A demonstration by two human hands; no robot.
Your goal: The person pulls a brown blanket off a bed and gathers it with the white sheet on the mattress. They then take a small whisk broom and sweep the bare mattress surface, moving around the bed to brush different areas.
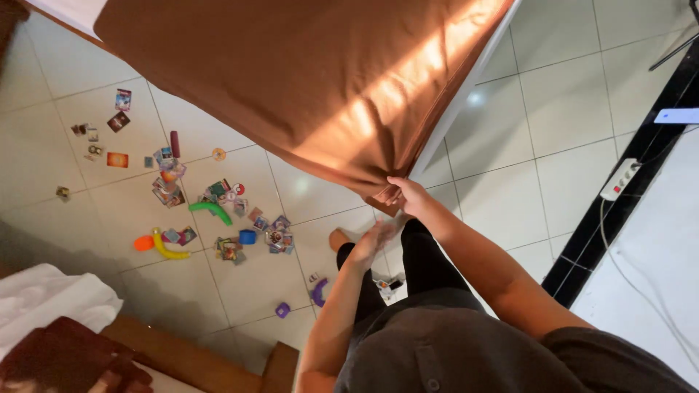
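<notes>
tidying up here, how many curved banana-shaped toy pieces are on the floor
2: a green curved piece among the scattered cards, and a yellow curved piece below it beside an orange toy. Others may be hidden under the brown sheet.

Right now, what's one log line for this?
right hand: pinching brown satin sheet corner | left hand: open, near it | floor: scattered cards

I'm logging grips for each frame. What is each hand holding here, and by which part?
The right hand pinches the brown sheet at its lower corner. The left hand holds nothing, open below it.
</notes>
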